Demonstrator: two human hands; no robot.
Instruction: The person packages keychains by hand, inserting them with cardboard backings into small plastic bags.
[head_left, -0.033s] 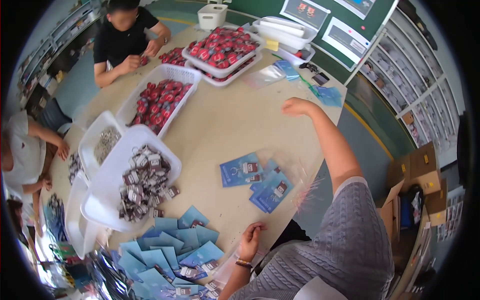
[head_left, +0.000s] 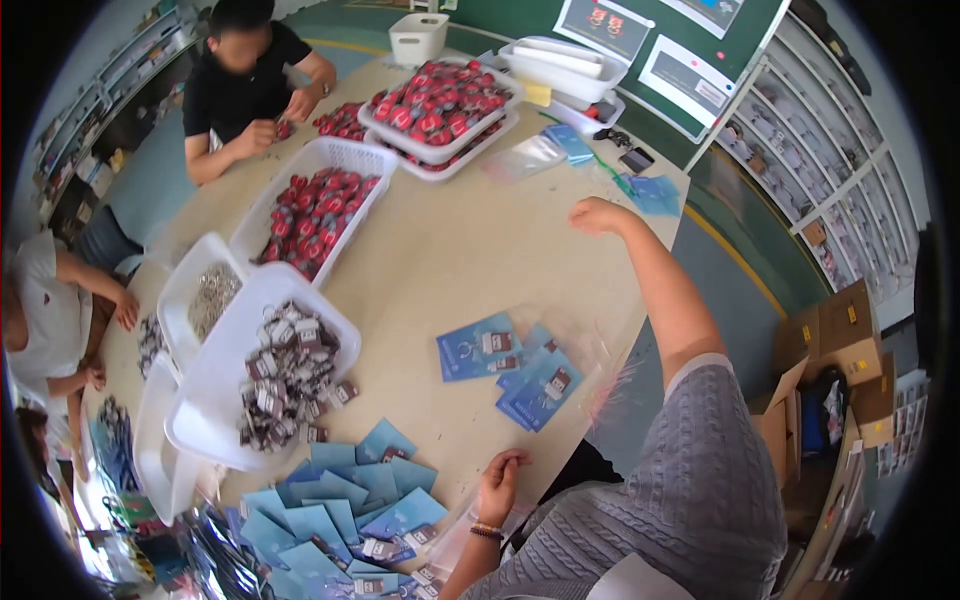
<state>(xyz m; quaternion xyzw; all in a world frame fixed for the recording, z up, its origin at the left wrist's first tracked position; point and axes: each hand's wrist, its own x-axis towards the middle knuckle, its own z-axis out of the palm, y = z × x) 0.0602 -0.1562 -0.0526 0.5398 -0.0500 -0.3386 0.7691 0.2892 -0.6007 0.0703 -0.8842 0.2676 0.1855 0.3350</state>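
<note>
My right arm reaches far out over the table, and my right hand (head_left: 598, 216) hangs there with its fingers curled together; what they hold, if anything, is hidden. My left hand (head_left: 500, 480), with beads at the wrist, is closed near the table's close edge, its fingertips pressed together on something I cannot make out. Between my hands lie blue printed cards (head_left: 478, 346) with small brown-and-white keychains and clear plastic bags (head_left: 598, 360). Left of my left hand spreads a heap of blue cards (head_left: 340, 490), some with keychains on them.
A white bin (head_left: 335, 335) of brown-and-white keychains stands to the left, with a tub of metal rings (head_left: 213, 300) behind it. Farther off are baskets of red pieces (head_left: 325, 215). Another person (head_left: 245, 90) works across the table. Cardboard boxes (head_left: 830, 330) stand at right.
The view has shifted slightly. Across the table the other person's hands have moved a little; mine stay almost in place, still closed.
</note>
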